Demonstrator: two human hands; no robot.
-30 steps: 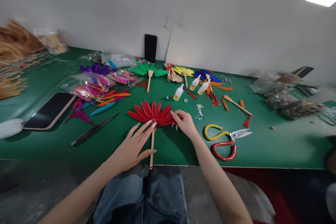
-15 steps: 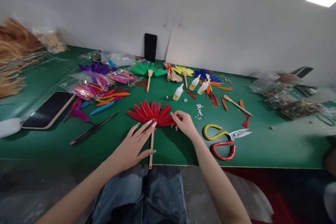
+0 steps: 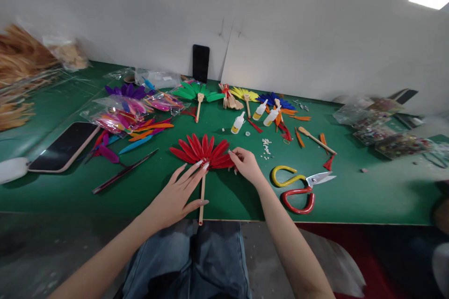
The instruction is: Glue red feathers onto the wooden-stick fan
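- The red feather fan (image 3: 201, 150) is laid flat on the green table (image 3: 368, 196), near the front edge, between the two hands.
- The fingers of the left hand (image 3: 177, 196) are spread wide and flat. Their tips are pressed on the fan's base, where the feathers meet the wooden stick (image 3: 202, 203), and nothing is gripped.
- The fingertips of the right hand (image 3: 247, 164) are pinched shut on the outermost feather at the fan's right edge.
- The stick is pointed toward the person, and its end is carried just past the table's edge.
- Scissors (image 3: 298, 187) with red and yellow handles are seen just right of the right wrist.
- Small white beads (image 3: 267, 147) are scattered beyond the right hand.
- Glue bottles (image 3: 238, 123), a green fan (image 3: 196, 89) and loose feathers (image 3: 149, 130) are placed farther back.
- A phone (image 3: 65, 147) is laid well to the left.
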